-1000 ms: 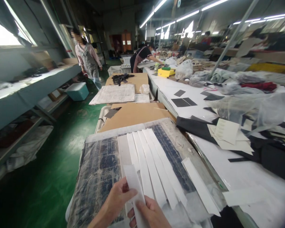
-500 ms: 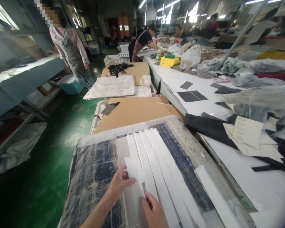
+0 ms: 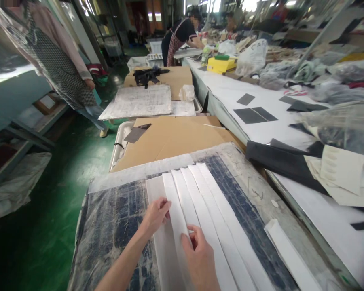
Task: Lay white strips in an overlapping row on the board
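Observation:
Several white strips of paper or thin fabric lie overlapping lengthwise on a worn board with a dark blue, patchy surface. My left hand is closed, thumb and fingers pinching the left edge of the leftmost white strip. Lower down, my right hand grips the same strip between thumb and curled fingertips. A greyish, thinner strip lies under and to the left of it. Over on the right side of the board rests a separate folded white strip.
Behind the board is a brown cardboard sheet on a white tub. To the right runs a long white table with black pieces and cream pieces. A person in a checked apron stands left; another bends over farther back.
The strip's upper end, lifted and bent over before, now lies flat along the neighbouring strips. Both hands remain at it. The apron-wearing person on the left has come nearer.

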The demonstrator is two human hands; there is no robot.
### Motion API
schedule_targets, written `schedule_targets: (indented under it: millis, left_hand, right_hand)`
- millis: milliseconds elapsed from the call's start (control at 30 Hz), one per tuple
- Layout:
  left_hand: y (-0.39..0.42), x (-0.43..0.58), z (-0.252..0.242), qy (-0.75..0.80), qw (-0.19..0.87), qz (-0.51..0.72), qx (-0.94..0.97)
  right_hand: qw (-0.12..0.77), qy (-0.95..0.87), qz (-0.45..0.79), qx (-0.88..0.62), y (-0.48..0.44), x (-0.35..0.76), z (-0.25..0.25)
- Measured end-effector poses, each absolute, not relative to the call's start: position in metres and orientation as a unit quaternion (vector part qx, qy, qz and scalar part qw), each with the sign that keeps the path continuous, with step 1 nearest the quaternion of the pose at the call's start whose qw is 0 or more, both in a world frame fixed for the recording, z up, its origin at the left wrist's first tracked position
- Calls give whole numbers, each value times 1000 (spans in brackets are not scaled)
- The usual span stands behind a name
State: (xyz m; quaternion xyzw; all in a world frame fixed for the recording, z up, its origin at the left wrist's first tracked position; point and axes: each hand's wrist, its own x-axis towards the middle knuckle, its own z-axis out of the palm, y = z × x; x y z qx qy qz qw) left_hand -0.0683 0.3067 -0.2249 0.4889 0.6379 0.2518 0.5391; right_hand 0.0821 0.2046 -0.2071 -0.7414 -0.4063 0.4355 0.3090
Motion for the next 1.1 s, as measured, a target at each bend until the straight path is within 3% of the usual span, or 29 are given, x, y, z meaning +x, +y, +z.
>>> schedule_targets:
  millis: [367, 1100]
  left_hand:
    - [317, -61, -229, 733, 358, 146, 559]
    - [324, -63, -227, 737, 350, 86, 571]
  right_hand:
    - [272, -458, 384, -755, 211, 77, -222]
    - [194, -466, 415, -757, 216, 75, -216]
